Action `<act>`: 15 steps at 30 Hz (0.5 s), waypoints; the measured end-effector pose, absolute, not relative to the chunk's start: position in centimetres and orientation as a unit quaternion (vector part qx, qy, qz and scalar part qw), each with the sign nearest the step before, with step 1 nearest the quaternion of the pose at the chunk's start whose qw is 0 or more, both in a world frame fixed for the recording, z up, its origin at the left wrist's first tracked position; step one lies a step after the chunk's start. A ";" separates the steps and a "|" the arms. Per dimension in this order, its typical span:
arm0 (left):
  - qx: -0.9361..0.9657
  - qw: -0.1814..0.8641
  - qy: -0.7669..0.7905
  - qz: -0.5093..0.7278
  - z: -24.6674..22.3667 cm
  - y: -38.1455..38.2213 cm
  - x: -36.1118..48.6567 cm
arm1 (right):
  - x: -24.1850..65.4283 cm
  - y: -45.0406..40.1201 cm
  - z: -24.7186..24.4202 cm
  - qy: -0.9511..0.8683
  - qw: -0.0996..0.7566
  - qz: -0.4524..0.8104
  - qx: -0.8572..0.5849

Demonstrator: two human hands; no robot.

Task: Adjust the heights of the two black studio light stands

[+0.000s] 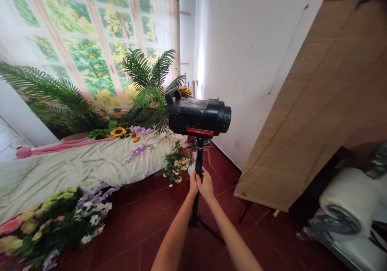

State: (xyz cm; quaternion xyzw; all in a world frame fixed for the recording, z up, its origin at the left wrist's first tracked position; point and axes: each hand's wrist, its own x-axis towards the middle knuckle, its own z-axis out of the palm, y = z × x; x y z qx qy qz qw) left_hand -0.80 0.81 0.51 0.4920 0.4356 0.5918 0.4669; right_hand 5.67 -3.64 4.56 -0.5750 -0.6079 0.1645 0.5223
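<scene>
A black studio light [196,117] with a red stripe sits on top of a black stand pole [198,158]. Its front faces right, toward the white wall. Both my hands grip the pole just below the lamp head: my left hand [193,185] on the left side, my right hand [206,185] wrapped over the right side. The stand's tripod legs [205,227] spread on the red tile floor between my forearms.
A bamboo blind panel [317,113] leans at right. Rolled white and silver material [347,206] lies at lower right. Flowers [54,218] line the floor at left; a cream cloth [84,162], palm plants [151,89] and a window backdrop fill the back.
</scene>
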 end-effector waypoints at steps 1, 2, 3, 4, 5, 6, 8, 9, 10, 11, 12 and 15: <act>0.505 0.462 0.431 0.588 0.5 0.8 -0.8 | 6.0 -4.2 4.2 -0.608 0.530 0.169 -0.567; 0.513 0.457 0.433 0.583 0.6 0.8 -0.7 | 6.4 -4.7 3.9 -0.605 0.539 0.178 -0.559; 0.515 0.454 0.442 0.577 0.6 0.8 -0.7 | 6.7 -5.2 3.6 -0.599 0.548 0.188 -0.552; 0.512 0.451 0.453 0.574 0.7 0.7 -0.6 | 7.0 -5.7 3.3 -0.592 0.556 0.199 -0.548; 0.510 0.445 0.462 0.573 0.7 0.7 -0.5 | 7.3 -6.1 3.1 -0.583 0.563 0.209 -0.547; 0.512 0.435 0.470 0.573 0.8 0.7 -0.5 | 7.5 -6.4 2.9 -0.574 0.568 0.216 -0.549; 0.523 0.415 0.478 0.571 0.7 0.7 -0.4 | 8.0 -6.8 2.6 -0.563 0.570 0.218 -0.558; 0.529 0.408 0.478 0.570 0.6 0.8 -0.4 | 8.2 -6.9 2.4 -0.563 0.565 0.213 -0.564; 0.532 0.404 0.477 0.570 0.5 0.8 -0.4 | 8.4 -7.0 2.3 -0.566 0.557 0.207 -0.571; 0.534 0.405 0.476 0.570 0.4 0.9 -0.4 | 8.6 -7.0 2.2 -0.572 0.546 0.200 -0.578; 0.534 0.406 0.476 0.569 0.3 1.0 -0.4 | 8.9 -7.0 2.0 -0.580 0.534 0.196 -0.583; 0.527 0.406 0.486 0.567 0.2 1.1 -0.2 | 9.4 -7.2 1.2 -0.598 0.499 0.196 -0.596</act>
